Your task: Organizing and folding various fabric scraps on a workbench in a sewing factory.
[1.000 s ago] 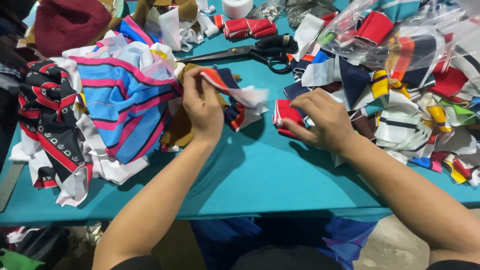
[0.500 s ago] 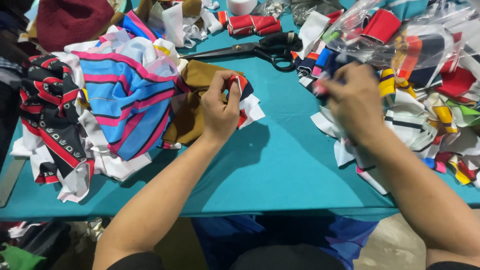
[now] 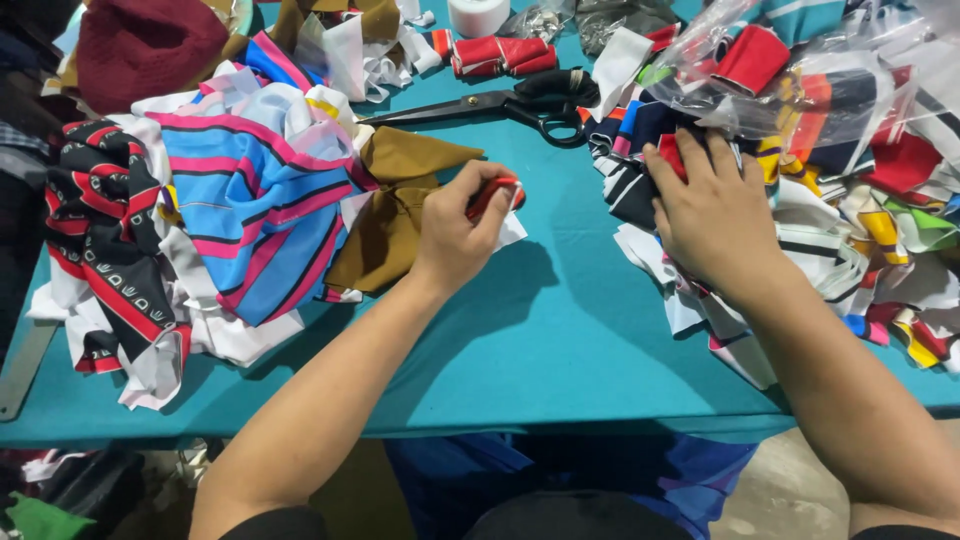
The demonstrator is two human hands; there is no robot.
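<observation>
Red fabric piece (image 3: pixel 494 192) pinched inside left hand (image 3: pixel 455 235) grip

Teal table (image 3: pixel 560 350) — pink-striped blue fabric (image 3: pixel 255 215)

Single head cam, looked steeply down over the teal table (image 3: pixel 560 350) from the person's seat, close range. Both forearms entered from the bottom edge. No second view, so no overlap.
</observation>
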